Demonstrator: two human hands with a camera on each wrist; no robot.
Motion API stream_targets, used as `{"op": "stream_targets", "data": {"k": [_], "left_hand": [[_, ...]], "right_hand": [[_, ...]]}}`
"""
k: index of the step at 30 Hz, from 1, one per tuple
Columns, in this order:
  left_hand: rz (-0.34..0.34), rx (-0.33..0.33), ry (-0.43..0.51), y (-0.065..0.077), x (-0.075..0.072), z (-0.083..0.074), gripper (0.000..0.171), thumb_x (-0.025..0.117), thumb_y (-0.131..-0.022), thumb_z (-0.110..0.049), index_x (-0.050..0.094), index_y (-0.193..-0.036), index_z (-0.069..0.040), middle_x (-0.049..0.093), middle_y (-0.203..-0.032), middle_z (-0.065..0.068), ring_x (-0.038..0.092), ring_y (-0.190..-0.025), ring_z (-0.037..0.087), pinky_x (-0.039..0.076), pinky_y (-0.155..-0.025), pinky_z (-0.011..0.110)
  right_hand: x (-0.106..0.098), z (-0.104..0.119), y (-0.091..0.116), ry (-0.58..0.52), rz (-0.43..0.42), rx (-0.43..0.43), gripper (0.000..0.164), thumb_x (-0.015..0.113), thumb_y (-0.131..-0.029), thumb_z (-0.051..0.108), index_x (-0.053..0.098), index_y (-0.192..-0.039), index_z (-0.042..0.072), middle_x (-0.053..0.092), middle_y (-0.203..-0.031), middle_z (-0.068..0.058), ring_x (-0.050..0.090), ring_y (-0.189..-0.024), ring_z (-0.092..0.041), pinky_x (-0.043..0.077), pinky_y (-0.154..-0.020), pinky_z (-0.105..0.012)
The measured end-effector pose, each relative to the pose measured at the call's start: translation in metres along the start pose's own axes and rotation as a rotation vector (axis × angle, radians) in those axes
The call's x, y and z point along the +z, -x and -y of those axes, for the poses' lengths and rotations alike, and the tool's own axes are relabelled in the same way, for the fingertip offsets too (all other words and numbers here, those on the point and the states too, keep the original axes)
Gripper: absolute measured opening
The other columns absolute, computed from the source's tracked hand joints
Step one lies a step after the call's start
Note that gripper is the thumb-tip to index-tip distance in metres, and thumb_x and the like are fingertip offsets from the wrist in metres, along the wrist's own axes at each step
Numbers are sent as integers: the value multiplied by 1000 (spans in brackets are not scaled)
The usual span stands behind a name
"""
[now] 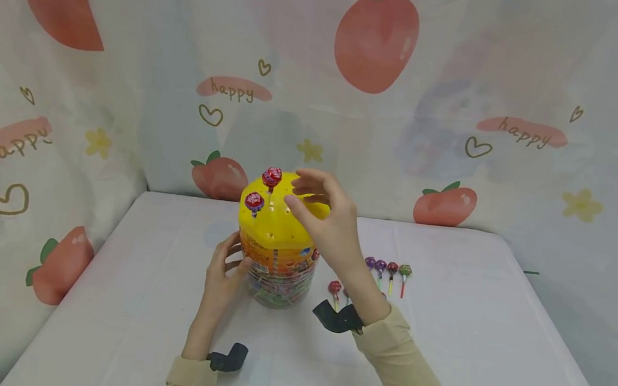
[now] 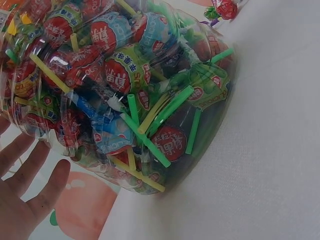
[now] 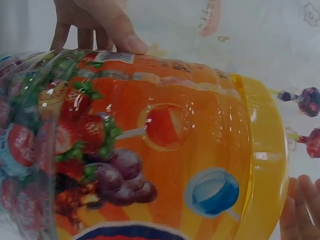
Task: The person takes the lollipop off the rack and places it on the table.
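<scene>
A large clear plastic jar (image 1: 279,276) full of wrapped lollipops (image 2: 125,75) stands upright on the table. It has an orange label (image 3: 200,130) and a yellow lid (image 1: 278,227) with small holes. Two red-and-purple lollipops, one nearer (image 1: 254,202) and one farther (image 1: 272,177), stick up from the lid by their sticks. My left hand (image 1: 227,272) holds the jar's left side, thumb (image 3: 135,44) against the label. Over the lid's right side hovers my right hand (image 1: 334,220), fingers loosely bent and apart, nothing visible between them.
To the jar's right, several lollipops lie on the white table (image 1: 128,300): a back row includes a green one (image 1: 404,270), and nearer lies a red one (image 1: 335,287), partly beside my right forearm. A printed curtain (image 1: 304,119) hangs behind the table.
</scene>
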State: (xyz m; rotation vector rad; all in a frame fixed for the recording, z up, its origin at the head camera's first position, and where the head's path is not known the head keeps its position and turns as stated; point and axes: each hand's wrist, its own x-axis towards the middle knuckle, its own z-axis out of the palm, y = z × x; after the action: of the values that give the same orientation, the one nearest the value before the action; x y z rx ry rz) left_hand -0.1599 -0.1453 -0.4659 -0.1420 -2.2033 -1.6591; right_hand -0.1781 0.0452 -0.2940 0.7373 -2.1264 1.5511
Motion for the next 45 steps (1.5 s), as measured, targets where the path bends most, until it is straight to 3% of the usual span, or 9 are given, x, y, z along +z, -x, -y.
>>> {"op": "stream_targets", "data": {"k": [9,24,31,39,42,45], "left_hand": [[4,10,1,0,0,1,58,63,-93,-19,39,-145,-19,48,-140,8,49,-126,26,47,-98,56],[-4,8,-9,0,-1,0,58,63,-93,-20,40,-145,-20,49,-139,7,50,-126,27,47,-98,57],[2,17,8,0,-1,2,57,63,-93,-17,40,-145,-20,49,-139,7,50,-126,27,48,-98,54],[2,1,7,-1,0,1,61,64,-91,-10,39,-146,-17,48,-138,11,49,-127,30,48,-99,52],[3,-19,7,-1,0,-4,61,63,-90,-6,38,-146,-11,47,-139,17,48,-128,34,47,-100,55],[10,-25,3,2,-2,-20,60,62,-90,-5,38,-145,-5,46,-138,21,48,-127,38,46,-99,56]], "right_hand": [[11,1,-12,-57,54,14,39,68,-88,12,57,-125,6,66,-116,-11,63,-104,-20,54,-94,-37],[20,2,-20,-103,81,-13,29,65,-91,11,59,-119,5,68,-106,-12,66,-94,-19,55,-89,-40],[18,5,-19,-120,48,3,29,65,-91,12,60,-119,6,68,-106,-12,65,-92,-19,55,-88,-35],[2,14,-14,-157,-73,-89,27,65,-90,6,60,-116,1,68,-103,-14,64,-90,-14,53,-91,-27],[-5,18,-10,-160,-92,-90,27,65,-89,4,60,-116,0,67,-103,-14,64,-90,-13,53,-90,-25],[-12,18,-3,-153,-112,-81,28,66,-88,2,60,-116,-1,66,-103,-10,64,-91,-12,53,-88,-23]]}}
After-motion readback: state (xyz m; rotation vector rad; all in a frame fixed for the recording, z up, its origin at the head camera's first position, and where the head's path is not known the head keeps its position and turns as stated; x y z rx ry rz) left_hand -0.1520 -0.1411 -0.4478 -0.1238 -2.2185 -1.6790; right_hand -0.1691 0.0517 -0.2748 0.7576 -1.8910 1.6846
